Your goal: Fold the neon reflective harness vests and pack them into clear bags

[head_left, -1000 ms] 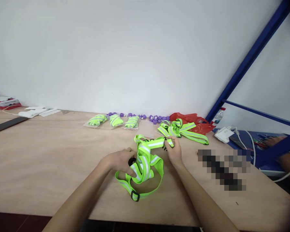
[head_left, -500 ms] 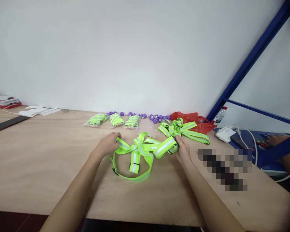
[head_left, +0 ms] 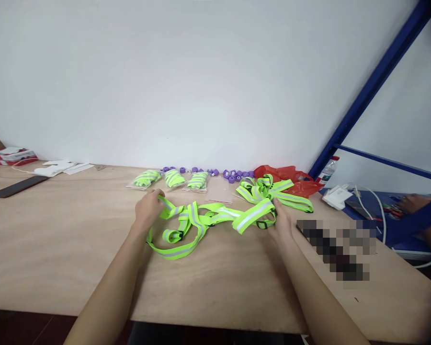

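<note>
A neon-green reflective strap harness (head_left: pixel 221 213) with grey stripes and black buckles stretches between my hands, just above or on the table (head_left: pixel 215 282). At its left end, my left hand (head_left: pixel 149 208) is closed on a band; its fingertips are partly hidden. My right hand (head_left: pixel 282 223) grips the other end beside a black buckle, thumb on top. A loop hangs toward me on the left side, with a short buckled tail curled inside it. Behind my right hand lies a second loose green harness (head_left: pixel 290 202), apart from the one I hold.
Bagged green straps (head_left: pixel 146 178) lie along the wall near several purple pieces (head_left: pixel 232 176) and a flat clear bag (head_left: pixel 219 190). A red plastic bag (head_left: pixel 287 175), a bottle (head_left: pixel 329 168) and a white charger (head_left: pixel 336 196) stand right. Another person's hand (head_left: pixel 413 203) is beyond the blue frame.
My hands have moved apart, left hand leftward and right hand slightly rightward. The harness between them is drawn out longer, and its hanging loop has shifted left.
</note>
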